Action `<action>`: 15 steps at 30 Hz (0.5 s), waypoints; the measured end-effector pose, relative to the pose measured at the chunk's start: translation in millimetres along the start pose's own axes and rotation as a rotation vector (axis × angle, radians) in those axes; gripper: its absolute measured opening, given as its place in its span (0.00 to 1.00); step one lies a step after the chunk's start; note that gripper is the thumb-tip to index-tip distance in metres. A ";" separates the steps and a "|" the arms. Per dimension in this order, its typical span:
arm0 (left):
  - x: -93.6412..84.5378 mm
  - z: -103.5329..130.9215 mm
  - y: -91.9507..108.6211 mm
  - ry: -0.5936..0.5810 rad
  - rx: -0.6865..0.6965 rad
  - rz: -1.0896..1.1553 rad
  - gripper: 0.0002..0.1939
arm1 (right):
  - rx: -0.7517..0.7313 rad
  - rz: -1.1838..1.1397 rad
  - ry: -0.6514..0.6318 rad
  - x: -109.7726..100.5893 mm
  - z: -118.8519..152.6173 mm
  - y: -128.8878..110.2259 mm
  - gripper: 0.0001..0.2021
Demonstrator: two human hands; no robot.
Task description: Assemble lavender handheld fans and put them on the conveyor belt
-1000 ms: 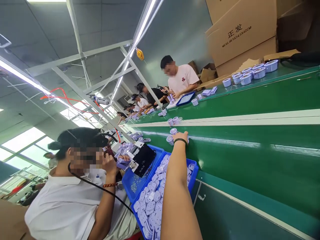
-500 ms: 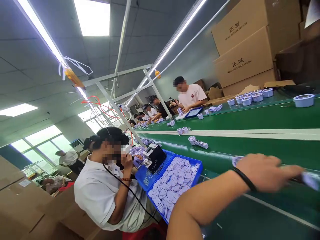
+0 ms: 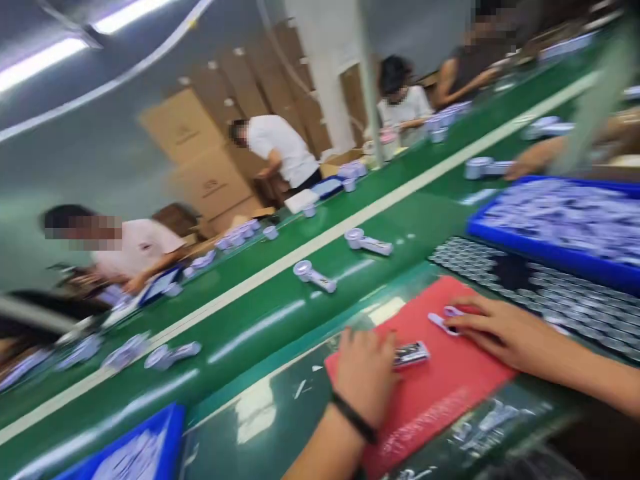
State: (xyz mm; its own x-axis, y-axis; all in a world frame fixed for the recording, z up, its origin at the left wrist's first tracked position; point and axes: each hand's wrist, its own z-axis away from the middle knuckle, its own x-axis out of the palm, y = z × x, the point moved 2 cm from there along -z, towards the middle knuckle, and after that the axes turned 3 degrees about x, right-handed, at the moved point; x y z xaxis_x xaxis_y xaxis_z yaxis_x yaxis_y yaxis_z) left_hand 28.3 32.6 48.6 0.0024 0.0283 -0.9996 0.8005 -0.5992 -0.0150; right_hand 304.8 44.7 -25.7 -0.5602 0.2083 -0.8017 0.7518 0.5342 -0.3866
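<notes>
My left hand [image 3: 363, 377], a black band on its wrist, is curled over a lilac handheld device [image 3: 414, 354] lying on a red mat [image 3: 425, 413]. The end of the device that sticks out shows dark parts inside; my fingers hide the rest. To its right, my right hand [image 3: 493, 330] is closed, thumb and fingertips on a small lilac plastic piece [image 3: 443, 325] just above or on the mat. Motion blur smears that piece, and I cannot tell whether it is one part or two.
Beyond the mat runs a green conveyor belt [image 3: 250, 333] carrying lilac devices with round heads [image 3: 314, 276]. A blue tray [image 3: 555, 220] of lilac parts stands right, beside a sheet of rounded pieces [image 3: 470, 267]. Another blue tray [image 3: 170, 440] is lower left. Several co-workers sit across the belt.
The view has swung to the right. My left hand, earlier stretched out over the belt at a blurred lilac item, is now back on the red mat. My right hand has come into view.
</notes>
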 end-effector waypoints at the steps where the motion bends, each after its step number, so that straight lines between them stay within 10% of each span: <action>1: -0.4 3.0 -8.5 -0.012 -0.030 0.006 0.30 | -0.003 0.012 -0.069 -6.1 5.7 1.4 0.17; 15: 13.0 23.9 -33.0 0.012 -0.048 0.236 0.14 | 0.257 0.143 -0.034 -10.3 -12.5 -17.5 0.18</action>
State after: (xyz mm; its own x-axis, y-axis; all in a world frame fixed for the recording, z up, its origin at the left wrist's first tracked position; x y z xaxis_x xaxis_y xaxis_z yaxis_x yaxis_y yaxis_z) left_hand -12.5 33.6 35.4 0.1995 -0.0986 -0.9749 0.8043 -0.5519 0.2204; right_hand 293.1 43.5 -5.0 -0.4332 0.2370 -0.8696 0.8883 0.2757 -0.3674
